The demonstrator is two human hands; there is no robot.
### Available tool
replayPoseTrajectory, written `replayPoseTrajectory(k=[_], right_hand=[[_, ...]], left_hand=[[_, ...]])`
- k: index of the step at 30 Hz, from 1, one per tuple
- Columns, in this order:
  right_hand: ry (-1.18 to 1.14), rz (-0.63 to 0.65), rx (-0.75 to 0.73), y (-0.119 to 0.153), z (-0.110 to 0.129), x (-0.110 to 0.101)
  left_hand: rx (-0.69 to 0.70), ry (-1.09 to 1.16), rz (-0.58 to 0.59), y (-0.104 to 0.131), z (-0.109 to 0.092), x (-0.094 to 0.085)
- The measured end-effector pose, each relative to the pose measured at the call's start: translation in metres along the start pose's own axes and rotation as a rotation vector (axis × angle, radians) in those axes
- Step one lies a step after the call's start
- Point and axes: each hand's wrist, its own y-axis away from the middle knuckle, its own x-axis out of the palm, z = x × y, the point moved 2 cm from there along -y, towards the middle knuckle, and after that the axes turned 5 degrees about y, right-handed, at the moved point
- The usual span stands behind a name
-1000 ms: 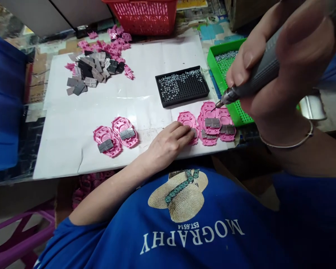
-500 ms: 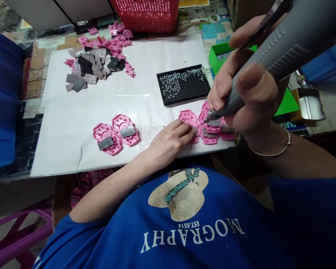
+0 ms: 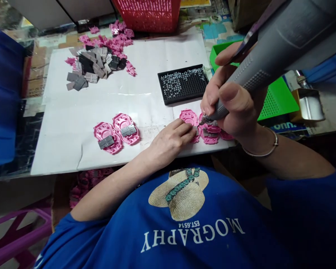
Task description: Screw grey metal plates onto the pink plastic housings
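Note:
My right hand is wrapped around a grey electric screwdriver, tilted with its tip down at the pink parts. Its bit meets the right side of a pink plastic shell with a grey plate on it. My left hand lies with curled fingers on that same shell, pressing it to the white board and hiding part of the plate. Just right of it sit more pink shells with grey plates, partly behind my right hand. To the left lie two joined pink shells, each bearing a grey plate.
A black screw tray stands beyond my hands, with screws in its holes. Farther left is a heap of grey plates and small pink parts. A red basket, a green tray and a blue bin surround the board.
My right hand has moved left and slightly down with the screwdriver, bringing the bit from between the shells to the one under my left hand. My left hand stays in place.

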Motion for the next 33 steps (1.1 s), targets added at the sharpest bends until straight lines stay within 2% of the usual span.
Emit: replayPoseTrajectory(k=[3,6,11,15,18,21,24,27,31,33], right_hand=[[0.077,-0.019,0.020,0.001,-0.001,-0.001],[0.104,0.017,0.046,0.003,-0.002,-0.001],[-0.030,0.063,-0.028,0.007,-0.008,-0.001],[-0.036,0.092,0.006,0.006,-0.014,0.000],[-0.084,0.102,-0.042,-0.001,-0.009,0.000],[-0.018,0.048,-0.104,-0.014,0.006,-0.008],[0.156,-0.099,-0.176,-0.032,0.024,-0.032],[0.355,-0.230,-0.209,-0.052,0.032,-0.073],[0.482,-0.388,-0.255,-0.074,0.025,-0.134],[0.507,-0.445,-0.244,-0.081,0.018,-0.157]], left_hand=[[0.004,-0.006,-0.018,0.000,0.000,0.000],[0.008,0.002,-0.037,0.001,0.001,0.002],[0.012,0.007,-0.089,0.002,0.003,0.005],[0.004,0.016,-0.085,0.003,0.004,0.005],[0.000,0.019,-0.078,0.003,0.004,0.006],[-0.003,0.028,-0.100,0.004,0.004,0.005],[-0.014,0.048,-0.158,0.007,0.005,0.002],[-0.036,0.122,-0.174,0.009,0.008,-0.001],[-0.026,0.165,-0.188,0.008,0.009,0.002],[-0.027,0.154,-0.205,0.007,0.008,0.004]])
